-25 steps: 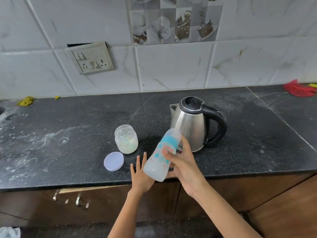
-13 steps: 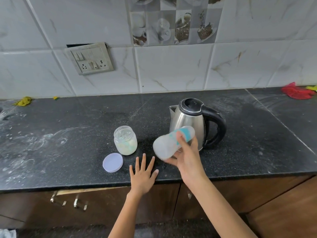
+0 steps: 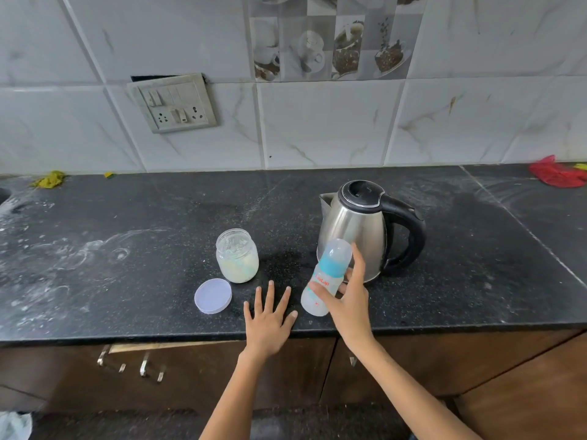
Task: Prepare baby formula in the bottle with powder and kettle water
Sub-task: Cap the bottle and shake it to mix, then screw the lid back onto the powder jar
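Note:
My right hand (image 3: pixel 349 300) grips a capped baby bottle (image 3: pixel 325 277) with a blue collar and cloudy contents, tilted with its cap up and to the right, just in front of the steel kettle (image 3: pixel 355 230). Flat on the counter's front edge lies my left hand (image 3: pixel 270 315), fingers spread, holding nothing. A little left of the bottle stands an open glass jar (image 3: pixel 237 257) of pale powder, and its lilac lid (image 3: pixel 212 295) rests on the counter beside it.
The black stone counter (image 3: pixel 127 249) is dusted with white powder at the left. A switch panel (image 3: pixel 174 103) hangs on the tiled wall. A red cloth (image 3: pixel 556 174) lies at the far right, yellow scraps (image 3: pixel 50 179) at the far left. Drawers sit below.
The bottle has swung from nearly horizontal back to tilted upright in my right hand, as in a shaking motion. My left hand has stayed on the counter edge.

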A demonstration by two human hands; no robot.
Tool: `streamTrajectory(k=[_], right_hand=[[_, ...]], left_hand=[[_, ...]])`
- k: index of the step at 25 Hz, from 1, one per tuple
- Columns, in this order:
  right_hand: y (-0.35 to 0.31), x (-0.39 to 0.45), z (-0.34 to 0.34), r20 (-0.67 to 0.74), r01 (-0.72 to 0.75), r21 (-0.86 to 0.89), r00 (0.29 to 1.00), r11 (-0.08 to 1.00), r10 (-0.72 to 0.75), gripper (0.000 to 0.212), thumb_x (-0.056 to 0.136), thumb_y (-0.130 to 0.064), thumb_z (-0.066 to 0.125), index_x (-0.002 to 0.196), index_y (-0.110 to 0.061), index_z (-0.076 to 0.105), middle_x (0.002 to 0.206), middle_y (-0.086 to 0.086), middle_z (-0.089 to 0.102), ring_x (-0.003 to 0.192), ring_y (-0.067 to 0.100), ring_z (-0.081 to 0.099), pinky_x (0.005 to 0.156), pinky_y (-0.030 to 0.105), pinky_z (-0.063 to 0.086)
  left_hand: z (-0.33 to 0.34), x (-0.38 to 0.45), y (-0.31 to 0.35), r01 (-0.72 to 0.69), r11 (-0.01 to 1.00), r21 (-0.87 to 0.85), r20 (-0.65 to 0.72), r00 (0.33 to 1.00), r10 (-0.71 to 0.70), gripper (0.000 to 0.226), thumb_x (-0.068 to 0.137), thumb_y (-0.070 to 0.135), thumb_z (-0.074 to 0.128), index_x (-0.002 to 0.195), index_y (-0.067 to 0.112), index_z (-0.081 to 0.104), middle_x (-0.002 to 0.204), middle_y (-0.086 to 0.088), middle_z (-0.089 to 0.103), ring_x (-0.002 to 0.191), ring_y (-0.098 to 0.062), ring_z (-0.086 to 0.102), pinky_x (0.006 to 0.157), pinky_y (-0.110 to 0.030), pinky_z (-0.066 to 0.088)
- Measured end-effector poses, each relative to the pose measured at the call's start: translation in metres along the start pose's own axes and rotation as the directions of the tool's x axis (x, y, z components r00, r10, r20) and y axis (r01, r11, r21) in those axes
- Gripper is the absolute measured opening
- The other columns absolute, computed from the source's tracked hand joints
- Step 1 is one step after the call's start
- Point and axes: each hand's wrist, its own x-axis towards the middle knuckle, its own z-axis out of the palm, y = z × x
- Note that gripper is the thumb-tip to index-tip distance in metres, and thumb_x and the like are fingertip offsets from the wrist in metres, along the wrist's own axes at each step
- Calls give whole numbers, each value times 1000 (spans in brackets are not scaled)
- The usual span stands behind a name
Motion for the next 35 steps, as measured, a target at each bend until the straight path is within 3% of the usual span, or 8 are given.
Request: streamTrajectory(k=[8, 11, 14, 19, 23, 26, 31, 35], right_hand=[[36, 10, 16, 110, 70, -268, 993, 961, -42, 86, 72, -23, 86, 142, -20, 36, 144, 2, 49, 133, 19, 48, 105, 46, 48], [38, -6, 14, -31, 73, -234, 996, 970, -82, 82, 70, -26, 87, 138, -12, 43, 134, 3, 55, 124, 16, 54, 98, 39, 53], [37, -44, 21, -219, 273, -212, 923, 938, -318, 44, 84, -17, 75, 122, -16, 52, 112, -4, 56, 103, 9, 59, 77, 33, 59], [16, -46, 63, 7, 383, -186, 921, 905, -389, 22, 86, 2, 69, 104, -10, 64, 100, -3, 61, 89, 7, 62, 67, 25, 58], [11, -32, 98, 103, 323, -157, 945, 933, -310, 18, 87, 2, 66, 100, -10, 66, 99, -2, 62, 89, 4, 63, 66, 18, 56], [10, -22, 120, 113, 241, -170, 968, 956, -224, 18, 88, -1, 67, 102, -11, 66, 103, -2, 62, 89, 6, 65, 64, 22, 57], [5, -7, 140, 99, -126, -131, 985, 983, 139, 29, 89, -21, 70, 116, -18, 60, 116, -4, 63, 104, 9, 63, 73, 10, 51], [-13, 1, 139, 424, -609, 267, 770, 747, 476, 38, 95, -45, 53, 126, -23, 55, 122, 8, 69, 108, 18, 69, 89, 40, 57]], left_hand=[[0, 1, -1, -2, 1000, -23, 17, 1000, 2, 58, 99, 56, 22, 150, 43, -2, 162, 2, -14, 148, -27, -17, 117, -53, -7], [-7, 0, -2, -28, 998, -57, 69, 997, 32, 59, 100, 53, 25, 151, 39, 0, 162, 0, -15, 148, -28, -18, 117, -52, -9], [-20, -10, -9, -87, 984, -154, 26, 995, 92, 55, 101, 46, 32, 152, 31, 18, 163, -5, -7, 149, -25, -14, 118, -46, -7], [-50, -35, -52, -99, 967, -234, -475, 880, -25, 36, 91, 29, 63, 124, 14, 63, 137, -12, 54, 129, -33, 48, 106, -45, 36], [-72, -20, -97, 163, 977, -139, -270, 943, -196, 72, 82, 51, 67, 141, 18, 43, 154, -12, 32, 140, -31, 31, 112, -42, 24], [-80, -5, -112, 168, 980, -102, -137, 974, -181, 85, 77, 52, 71, 146, 23, 32, 155, -8, 31, 142, -24, 29, 113, -37, 21], [-96, -10, -123, 16, 973, -232, -215, 974, -68, 69, 66, 53, 78, 120, 23, 48, 119, 7, 62, 112, -17, 57, 96, -33, 35], [-122, -24, -111, -239, 796, -556, -317, 946, 62, 61, 61, 63, 74, 99, 24, 47, 103, 9, 62, 98, -15, 58, 82, -38, 48]])
